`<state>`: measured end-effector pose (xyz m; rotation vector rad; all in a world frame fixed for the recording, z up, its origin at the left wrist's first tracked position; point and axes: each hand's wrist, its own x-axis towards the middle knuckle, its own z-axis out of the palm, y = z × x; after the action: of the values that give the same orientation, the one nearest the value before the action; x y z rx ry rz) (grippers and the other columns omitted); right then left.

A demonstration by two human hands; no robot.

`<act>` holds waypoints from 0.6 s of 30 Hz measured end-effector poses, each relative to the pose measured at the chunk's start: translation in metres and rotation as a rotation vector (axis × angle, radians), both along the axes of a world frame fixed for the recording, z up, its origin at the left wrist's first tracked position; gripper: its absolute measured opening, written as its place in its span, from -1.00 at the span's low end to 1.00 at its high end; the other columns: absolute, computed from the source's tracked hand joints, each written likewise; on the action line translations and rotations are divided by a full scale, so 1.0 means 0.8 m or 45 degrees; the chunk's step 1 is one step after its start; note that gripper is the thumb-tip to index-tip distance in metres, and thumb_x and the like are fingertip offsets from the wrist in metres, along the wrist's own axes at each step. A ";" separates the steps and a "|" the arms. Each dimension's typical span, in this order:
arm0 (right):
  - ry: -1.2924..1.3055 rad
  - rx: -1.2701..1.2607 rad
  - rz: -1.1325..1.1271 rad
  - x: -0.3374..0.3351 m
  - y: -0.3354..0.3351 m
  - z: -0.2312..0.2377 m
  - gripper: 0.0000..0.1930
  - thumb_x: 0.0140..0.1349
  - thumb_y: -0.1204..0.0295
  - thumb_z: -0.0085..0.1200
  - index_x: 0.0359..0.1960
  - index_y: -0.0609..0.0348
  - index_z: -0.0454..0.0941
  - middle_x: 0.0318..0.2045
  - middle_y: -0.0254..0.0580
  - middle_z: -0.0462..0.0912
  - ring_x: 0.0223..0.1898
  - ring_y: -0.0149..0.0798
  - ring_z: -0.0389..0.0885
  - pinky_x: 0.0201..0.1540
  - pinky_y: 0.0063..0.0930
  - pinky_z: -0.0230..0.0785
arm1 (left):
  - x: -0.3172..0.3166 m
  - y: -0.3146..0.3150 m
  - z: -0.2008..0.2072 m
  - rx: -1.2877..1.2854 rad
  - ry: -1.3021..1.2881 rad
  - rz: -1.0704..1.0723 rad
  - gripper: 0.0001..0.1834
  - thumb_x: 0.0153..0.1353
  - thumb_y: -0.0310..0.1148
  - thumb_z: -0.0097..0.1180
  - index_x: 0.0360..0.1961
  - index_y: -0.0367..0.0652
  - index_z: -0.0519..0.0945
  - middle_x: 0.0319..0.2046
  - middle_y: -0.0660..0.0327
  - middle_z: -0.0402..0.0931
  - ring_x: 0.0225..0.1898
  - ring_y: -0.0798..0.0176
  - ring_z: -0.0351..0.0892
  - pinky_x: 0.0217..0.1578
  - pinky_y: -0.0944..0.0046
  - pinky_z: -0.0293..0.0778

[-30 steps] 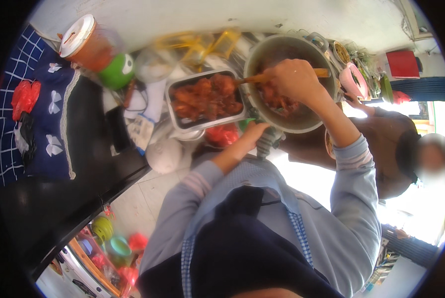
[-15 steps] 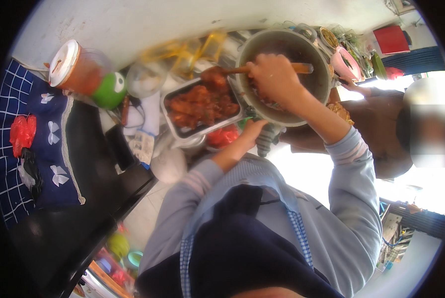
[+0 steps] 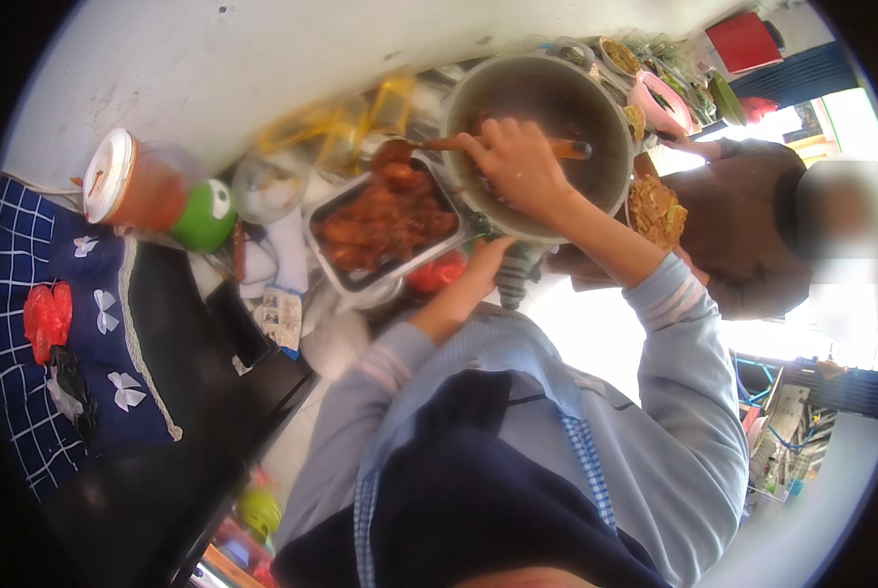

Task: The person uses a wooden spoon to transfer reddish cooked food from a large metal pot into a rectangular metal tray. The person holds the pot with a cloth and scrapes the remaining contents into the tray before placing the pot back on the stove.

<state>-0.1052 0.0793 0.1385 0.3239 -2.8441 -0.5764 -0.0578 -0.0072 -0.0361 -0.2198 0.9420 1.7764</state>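
A brown wooden spoon (image 3: 443, 144) is held by my right hand (image 3: 519, 169), its fingers closed round the handle above a deep grey pot (image 3: 610, 186). The spoon's bowl is tipped over the far edge of a rectangular tray (image 3: 346, 281). Pieces of food in dark red sauce (image 3: 385, 223) fill the tray, and some lie right under the spoon. My left hand (image 3: 484, 265) is at the pot's near left side, closed against a grey striped cloth (image 3: 513, 278); most of its fingers are hidden. Dark sauce shows in the pot, partly behind my right arm.
At left stand a white-lidded tub (image 3: 111, 176), a green container (image 3: 204, 216) and a clear bowl (image 3: 268, 188). A phone (image 3: 238, 323) lies on the black surface. Red plastic (image 3: 437, 272) is below the tray. Another person (image 3: 753, 230) is at right, by a pink basin (image 3: 662, 103).
My right hand has tilted the spoon, and the sauced food it carried has dropped onto the heap in the tray. My left hand stays by the pot. The whole view has shifted slightly.
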 end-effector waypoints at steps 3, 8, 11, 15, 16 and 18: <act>0.054 -0.023 -0.010 0.006 0.009 -0.011 -0.57 0.08 0.37 0.09 0.06 -0.08 0.49 -0.28 -0.30 0.47 -0.24 -0.24 0.49 -0.25 -0.33 0.30 | 0.001 -0.003 0.006 -0.019 0.038 0.036 -0.61 0.21 -0.24 0.16 -0.11 -0.32 0.40 -0.41 0.06 0.52 -0.55 0.15 0.54 -0.70 0.05 0.40; 0.101 -0.111 -0.033 0.018 0.020 -0.016 -0.55 0.09 0.36 0.10 0.09 -0.14 0.50 -0.29 -0.32 0.47 -0.24 -0.24 0.49 -0.26 -0.34 0.31 | -0.003 -0.012 0.010 -0.058 0.052 -0.104 -0.57 0.22 -0.20 0.13 -0.02 -0.27 0.37 -0.33 0.01 0.54 -0.51 0.11 0.55 -0.71 -0.01 0.40; 0.096 -0.153 -0.079 0.026 0.024 -0.016 -0.54 0.11 0.36 0.08 0.12 -0.15 0.52 -0.29 -0.30 0.48 -0.24 -0.24 0.50 -0.27 -0.33 0.33 | -0.002 -0.007 -0.004 -0.050 -0.002 -0.142 -0.57 0.23 -0.16 0.10 -0.01 -0.25 0.39 -0.34 0.02 0.54 -0.52 0.11 0.54 -0.71 -0.02 0.40; 0.072 -0.211 -0.153 0.033 0.028 -0.020 -0.55 0.13 0.37 0.06 0.12 -0.11 0.54 -0.27 -0.27 0.49 -0.21 -0.22 0.51 -0.28 -0.31 0.34 | 0.000 0.001 -0.024 -0.081 -0.074 -0.184 -0.61 0.27 -0.12 0.04 -0.07 -0.23 0.44 -0.39 0.04 0.55 -0.54 0.12 0.53 -0.70 0.00 0.40; 0.076 -0.230 -0.166 0.034 0.029 -0.022 -0.56 0.13 0.37 0.07 0.11 -0.10 0.54 -0.27 -0.26 0.49 -0.21 -0.22 0.51 -0.29 -0.30 0.35 | 0.000 0.002 -0.027 -0.094 -0.081 -0.182 -0.62 0.28 -0.13 0.03 -0.09 -0.23 0.45 -0.40 0.04 0.55 -0.54 0.12 0.53 -0.69 0.01 0.40; 0.083 -0.238 -0.172 0.036 0.031 -0.027 -0.56 0.13 0.38 0.07 0.11 -0.10 0.54 -0.27 -0.27 0.48 -0.22 -0.22 0.51 -0.29 -0.30 0.35 | 0.000 0.002 -0.030 -0.091 -0.102 -0.194 -0.65 0.30 -0.14 0.01 -0.12 -0.23 0.47 -0.42 0.04 0.55 -0.53 0.12 0.53 -0.68 0.03 0.40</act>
<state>-0.0768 0.1038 0.1173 0.0798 -2.8429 -0.3345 -0.0582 -0.0054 -0.0599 -0.2563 0.9401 1.5850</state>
